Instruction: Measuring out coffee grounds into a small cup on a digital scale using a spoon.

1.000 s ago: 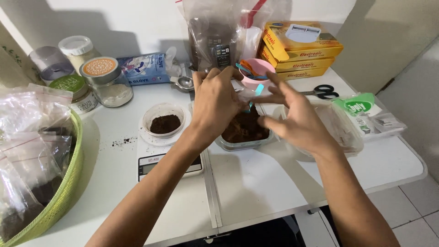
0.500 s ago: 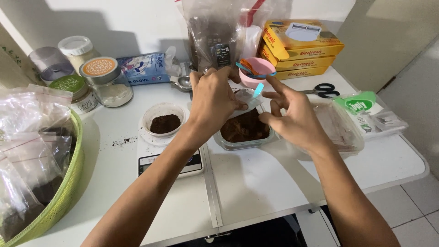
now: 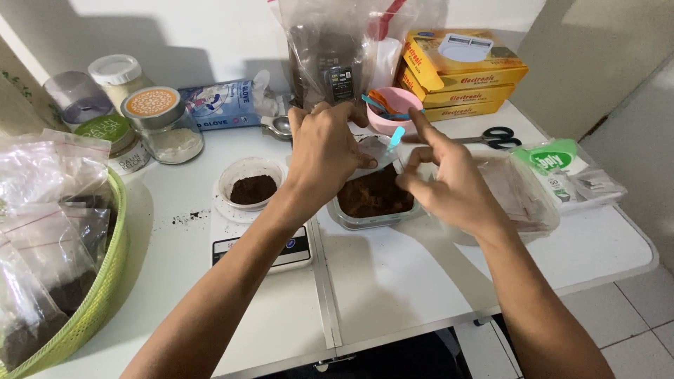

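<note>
On the white worktop (image 3: 393, 281), head view, the one view here:

Left hand (image 3: 326, 151): hovers over the clear tub (image 3: 372, 210), fingers curled and pinching the edge of a small clear bag (image 3: 372, 151), apparently holding its mouth apart.

Right hand (image 3: 449, 186): just beside the bag on the tub's right, fingers pinched on a little blue scoop (image 3: 395, 135), index finger stretched upward; the scoop sits at the bag's mouth.

Clear tub: stands mid-worktop directly under both hands, likely so that spills fall back in; it holds dark brown, crumbly, moist-looking powder.

Small bag: thin, see-through, crumpled; I cannot tell how much is inside.

Scale (image 3: 260, 235): left of the tub, close by, carrying a white cup (image 3: 251, 184) with a little dark powder.

Green basket (image 3: 98, 295): at the left edge, heaped with sealed bags of the same dark stuff.

Behind: a big bag of dark powder (image 3: 330, 56), a pink bowl (image 3: 400, 105), yellow boxes (image 3: 460, 70), scissors (image 3: 491, 137).
</note>
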